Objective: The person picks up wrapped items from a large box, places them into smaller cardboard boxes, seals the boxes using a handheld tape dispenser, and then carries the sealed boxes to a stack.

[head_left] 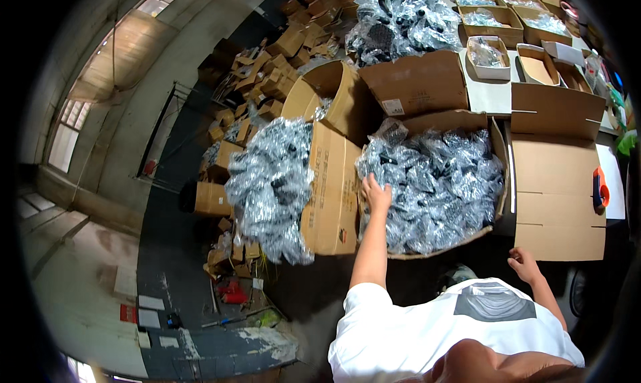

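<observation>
My left hand point(378, 195) rests at the left edge of a large open carton point(427, 121), its fingers spread. Beneath those fingertips are dark parts in clear plastic bags point(437, 182), which fill the carton; their exact kind is hard to make out through the film. Low on the right, my right hand point(525, 265) hangs beside the near left corner of a flattened cardboard sheet point(559, 213). Its fingers are loosely curled and apart, and nothing shows in them.
Left of the carton, another box point(332, 189) stands by a heap of bagged parts point(274, 186). An orange-and-black tool point(601, 190) lies on the cardboard sheet. Small boxes point(491, 26) line the back right. Many cartons point(284, 76) clutter the floor at the back left.
</observation>
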A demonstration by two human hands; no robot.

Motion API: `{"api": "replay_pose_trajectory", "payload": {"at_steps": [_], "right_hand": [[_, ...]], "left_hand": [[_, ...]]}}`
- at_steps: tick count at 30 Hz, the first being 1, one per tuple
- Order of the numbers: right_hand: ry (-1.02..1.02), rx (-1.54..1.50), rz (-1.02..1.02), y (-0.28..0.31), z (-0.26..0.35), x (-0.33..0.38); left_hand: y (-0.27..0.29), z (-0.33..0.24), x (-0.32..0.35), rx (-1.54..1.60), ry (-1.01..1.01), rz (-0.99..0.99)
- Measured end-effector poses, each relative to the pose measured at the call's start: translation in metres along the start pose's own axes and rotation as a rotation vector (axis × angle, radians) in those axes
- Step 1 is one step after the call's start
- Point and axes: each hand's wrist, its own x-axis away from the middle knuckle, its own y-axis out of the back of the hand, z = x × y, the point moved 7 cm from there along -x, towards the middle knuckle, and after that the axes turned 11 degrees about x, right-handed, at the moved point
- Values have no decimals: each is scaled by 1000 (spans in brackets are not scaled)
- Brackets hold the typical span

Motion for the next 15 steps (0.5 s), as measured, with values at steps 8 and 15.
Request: {"api": "replay_pose_trajectory", "payload": {"at_steps": [8,15], "right_hand": [[-15,60,-81,-13,99,-67],[120,-83,110,-55,209,-139]], "left_hand": [[-16,59,-117,134,368,-15],[-13,-5,13,935,200,-153]]}}
